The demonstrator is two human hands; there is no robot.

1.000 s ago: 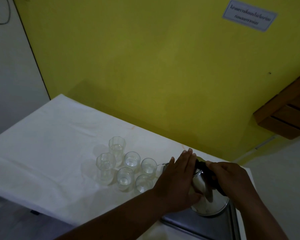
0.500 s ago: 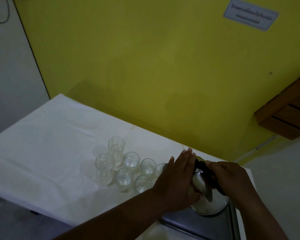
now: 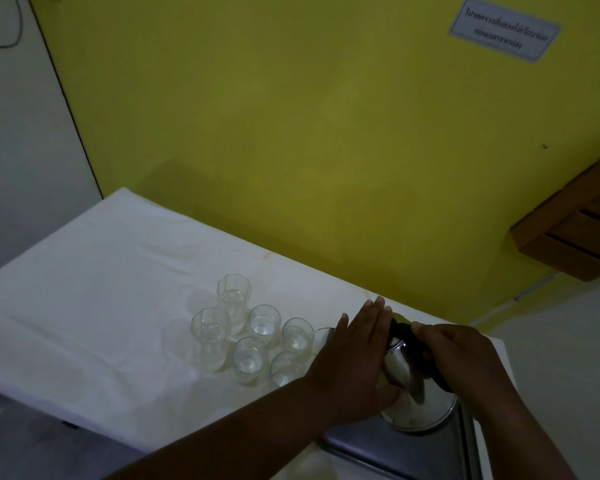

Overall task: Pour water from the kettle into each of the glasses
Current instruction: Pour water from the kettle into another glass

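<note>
A shiny steel kettle (image 3: pixel 418 403) with a black handle (image 3: pixel 413 344) stands on a metal tray (image 3: pixel 392 455) at the lower right. My right hand (image 3: pixel 465 362) is closed around the handle. My left hand (image 3: pixel 354 358) lies flat against the kettle's left side, fingers together. Several clear glasses (image 3: pixel 257 336) stand bunched on the white cloth just left of the kettle. Two taller ribbed ones are on the left, at the back (image 3: pixel 232 296) and front (image 3: pixel 210 336). The glasses hold water. The spout is mostly hidden by my left hand.
The table is covered by a white cloth (image 3: pixel 84 289) and stands against a yellow wall (image 3: pixel 291 133). A wooden shelf (image 3: pixel 575 233) juts out at the right. A paper notice (image 3: pixel 503 29) hangs high on the wall.
Both hands and the kettle stay where they were. The view shifts very slightly.
</note>
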